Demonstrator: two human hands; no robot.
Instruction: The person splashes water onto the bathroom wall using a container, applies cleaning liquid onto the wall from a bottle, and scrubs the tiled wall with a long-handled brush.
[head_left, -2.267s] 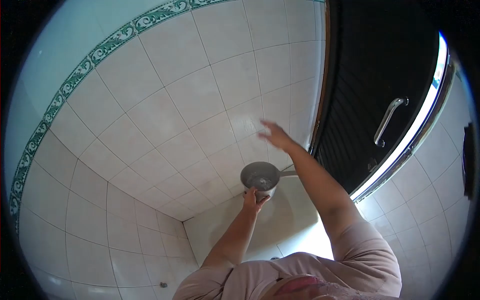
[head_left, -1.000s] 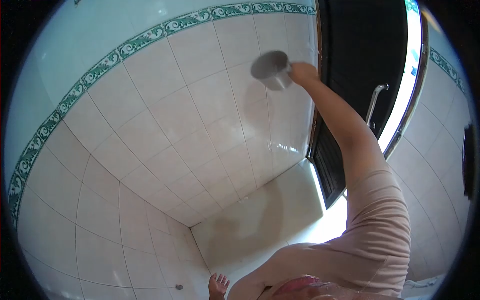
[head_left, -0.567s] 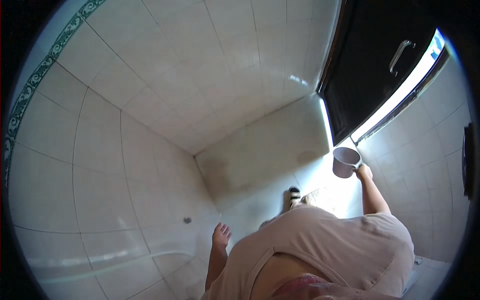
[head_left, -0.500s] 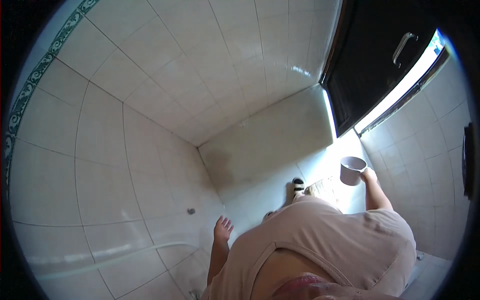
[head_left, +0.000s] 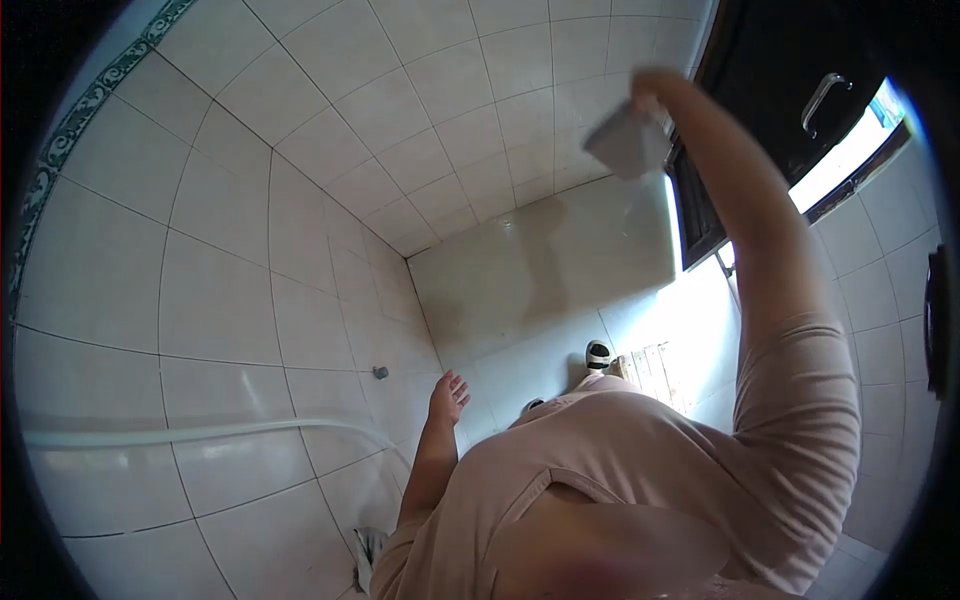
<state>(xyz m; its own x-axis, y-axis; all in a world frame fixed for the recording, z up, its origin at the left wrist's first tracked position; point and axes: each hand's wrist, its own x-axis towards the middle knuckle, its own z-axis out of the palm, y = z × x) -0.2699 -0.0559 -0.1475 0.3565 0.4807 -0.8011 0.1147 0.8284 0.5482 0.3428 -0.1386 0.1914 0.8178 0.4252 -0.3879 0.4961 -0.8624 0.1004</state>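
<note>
My right hand (head_left: 655, 92) is raised near the tiled wall beside the dark door, closed on a grey dipper (head_left: 628, 142). The dipper is tilted and blurred by motion, with its opening turned away from view. Its contents cannot be made out. Low on the left, my left hand (head_left: 449, 398) hangs beside my body with its fingers spread and nothing in it.
The dark door (head_left: 780, 90) has a metal handle (head_left: 826, 104) and stands ajar on the right. A pale hose (head_left: 230, 432) runs along the left wall near a small metal fitting (head_left: 380, 372). A sandalled foot (head_left: 598, 354) is on the floor beside a slatted board (head_left: 648, 370).
The right hand has swung up and left from low beside my body, tipping the dipper over. Earlier the left hand was on the dipper; it has since moved down to my side.
</note>
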